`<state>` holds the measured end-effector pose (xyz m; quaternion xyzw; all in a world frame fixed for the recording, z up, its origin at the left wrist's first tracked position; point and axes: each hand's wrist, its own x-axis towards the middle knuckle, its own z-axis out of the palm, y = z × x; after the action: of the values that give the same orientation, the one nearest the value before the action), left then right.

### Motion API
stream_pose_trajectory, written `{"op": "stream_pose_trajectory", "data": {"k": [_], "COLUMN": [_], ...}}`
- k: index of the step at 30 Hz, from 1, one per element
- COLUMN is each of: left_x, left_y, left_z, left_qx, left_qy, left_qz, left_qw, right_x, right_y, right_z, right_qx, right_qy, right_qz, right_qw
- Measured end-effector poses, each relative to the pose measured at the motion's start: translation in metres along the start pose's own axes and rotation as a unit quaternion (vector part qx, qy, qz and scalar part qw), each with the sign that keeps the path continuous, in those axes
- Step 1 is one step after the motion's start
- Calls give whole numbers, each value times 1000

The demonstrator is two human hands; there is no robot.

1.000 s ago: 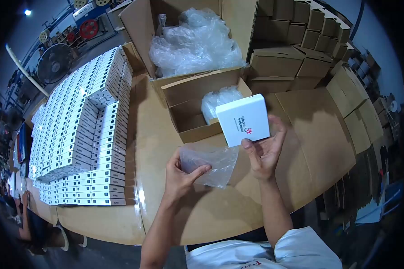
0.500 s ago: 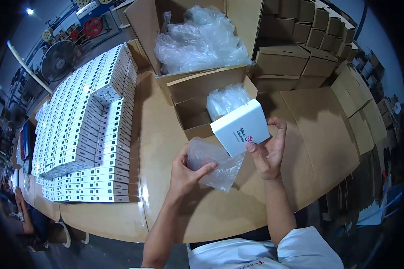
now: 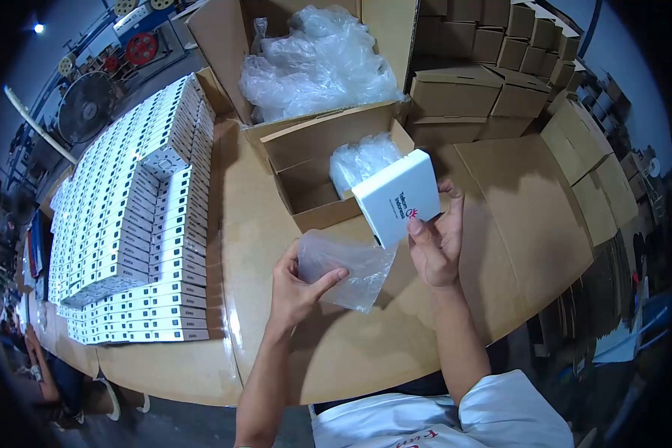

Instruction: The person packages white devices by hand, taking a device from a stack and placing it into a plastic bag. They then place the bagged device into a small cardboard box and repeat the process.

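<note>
My left hand (image 3: 297, 291) pinches a clear plastic bag (image 3: 351, 278) between thumb and fingers, over the cardboard-covered table. In my right hand (image 3: 439, 250) is a flat white box (image 3: 397, 198) printed "Telkom Indonesia" with a small red and black logo. My right thumb presses on its printed face, and the other fingers are behind it. The box is tilted, its lower corner right at the bag's upper edge. Behind the box stands an open cardboard carton (image 3: 295, 179) with a bundle of clear plastic (image 3: 362, 160) inside.
Stacked small white boxes (image 3: 127, 224) fill the table's left side. A large open carton (image 3: 220, 56) full of crumpled clear plastic (image 3: 321, 67) stands at the back. Brown cartons (image 3: 455, 93) are piled at the back right. A person's arm (image 3: 41, 366) shows at the far left.
The view has shifted slightly. The white box has turned a little and leans more steeply, its lower corner against the bag's edge. Both hands keep their holds.
</note>
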<state>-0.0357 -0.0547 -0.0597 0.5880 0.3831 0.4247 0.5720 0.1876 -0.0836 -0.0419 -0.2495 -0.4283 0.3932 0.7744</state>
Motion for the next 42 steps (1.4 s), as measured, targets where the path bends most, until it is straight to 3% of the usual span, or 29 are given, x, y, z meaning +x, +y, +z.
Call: {"op": "stream_pose_trajectory", "data": {"k": [8,11,18,24,34,38,42], "left_x": [-1,0,1,0,0,0,0], "left_y": [3,0,1,4,-3,1,-4], "left_z": [-1,-1,-3,-1,6,6,8], "left_qx": [16,2,-2,12,43,24,-37], "left_qy": [-12,-14,-5,0,12,6,-5], "left_qz": [-1,-1,-11,1,35,-1,25], "left_qw": [1000,1000,1000,1000,998,1000,999], "right_x": [-2,-3,-3,-5,-4,-5,-6], "right_y": [9,13,8,9,19,16,21], "right_z": [-5,3,-2,-7,3,5,0], "right_qx": [-16,-68,-45,-24,-140,-125,-119], "right_qy": [-41,-58,-107,-77,-73,-86,-84], "right_qz": [98,58,77,91,56,163,184], "right_qw": [994,994,990,993,986,975,972]}}
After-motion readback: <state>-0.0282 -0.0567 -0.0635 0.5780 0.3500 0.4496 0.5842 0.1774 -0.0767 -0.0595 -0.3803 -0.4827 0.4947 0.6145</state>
